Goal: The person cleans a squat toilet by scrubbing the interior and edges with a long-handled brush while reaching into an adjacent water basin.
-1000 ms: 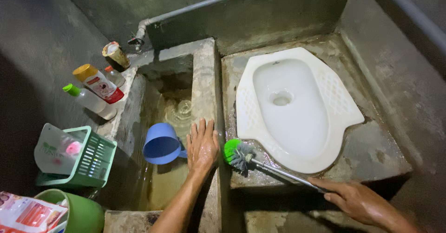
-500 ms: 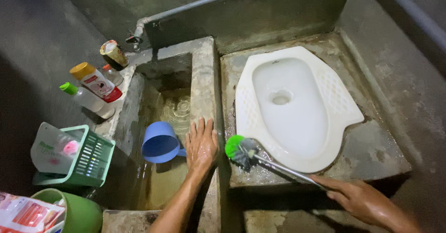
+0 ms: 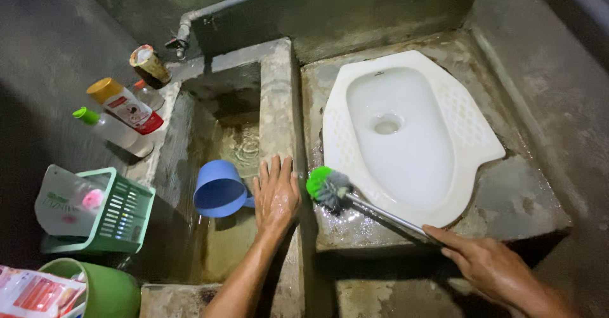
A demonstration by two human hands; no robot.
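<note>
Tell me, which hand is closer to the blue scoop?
The left hand. It lies flat on the concrete wall right beside the blue scoop floating in the water. The right hand is far off past the wall, holding the brush handle.

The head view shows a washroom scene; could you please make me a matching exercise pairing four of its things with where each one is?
Things:
1. brush
2. blue dipper
3. left hand
4. green basket

Places:
A. flat on the concrete wall of the water tank
B. in the water tank
C. left of the tank, holding a pouch
D. on the wet slab by the white squat pan's rim

Pairs: 1-D, 2-B, 3-A, 4-C
</note>
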